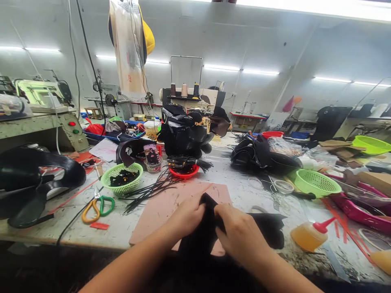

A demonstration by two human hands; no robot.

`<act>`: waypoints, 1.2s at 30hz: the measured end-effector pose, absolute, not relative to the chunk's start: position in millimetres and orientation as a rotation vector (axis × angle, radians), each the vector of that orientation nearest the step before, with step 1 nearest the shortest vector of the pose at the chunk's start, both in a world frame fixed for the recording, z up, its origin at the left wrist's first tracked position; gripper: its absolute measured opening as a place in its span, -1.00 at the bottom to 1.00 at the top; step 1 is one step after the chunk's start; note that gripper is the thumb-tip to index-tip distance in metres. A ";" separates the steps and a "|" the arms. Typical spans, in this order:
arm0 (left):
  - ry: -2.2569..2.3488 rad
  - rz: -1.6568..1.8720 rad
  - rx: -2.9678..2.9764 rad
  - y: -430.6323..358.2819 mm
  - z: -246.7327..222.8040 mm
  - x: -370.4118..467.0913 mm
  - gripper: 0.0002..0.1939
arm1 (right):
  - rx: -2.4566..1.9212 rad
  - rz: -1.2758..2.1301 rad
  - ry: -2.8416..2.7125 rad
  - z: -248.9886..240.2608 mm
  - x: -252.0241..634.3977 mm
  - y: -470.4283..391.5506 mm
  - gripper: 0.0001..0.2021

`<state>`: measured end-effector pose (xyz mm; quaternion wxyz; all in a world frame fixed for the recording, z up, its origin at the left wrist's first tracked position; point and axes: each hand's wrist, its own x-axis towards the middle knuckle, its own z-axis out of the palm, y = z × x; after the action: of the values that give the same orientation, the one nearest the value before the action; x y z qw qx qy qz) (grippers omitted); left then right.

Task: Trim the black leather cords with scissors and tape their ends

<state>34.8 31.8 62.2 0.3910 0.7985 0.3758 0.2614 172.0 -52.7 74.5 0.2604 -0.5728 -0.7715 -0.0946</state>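
Forearms [134, 257] are hanging over the near edge of the board [152, 211]; left grip [190, 215] and right grip [240, 228] are pinching black piece [198, 234] above it. Even tension is probably serving best.

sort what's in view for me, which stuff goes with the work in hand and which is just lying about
Likely part of the work:
black piece, held by the left hand and right hand
pink board, beneath the hands

Apparently just lying about, untouched:
scissors
phone
squeeze bottle
red bowl
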 end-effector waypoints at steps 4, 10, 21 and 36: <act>0.957 0.714 2.028 27.5 62.3 27.5 -0.76 | -1.643 -0.045 -1.906 68.7 174.2 -42.9 -0.69; 1.043 0.751 2.062 26.9 56.0 21.9 -0.75 | -1.537 0.290 -1.954 67.0 173.8 -41.1 -0.95; 0.974 0.732 2.018 29.2 54.2 22.8 -0.70 | -1.195 0.739 -1.616 55.8 169.3 -40.8 -0.91; 1.188 0.752 2.184 25.9 53.8 27.0 -0.77 | -1.195 1.106 -1.296 68.1 171.1 -49.3 -0.94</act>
<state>27.0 25.9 53.8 0.2687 0.8100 0.4404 0.2790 171.1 -49.3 68.1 0.5060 -0.4953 -0.5372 0.4583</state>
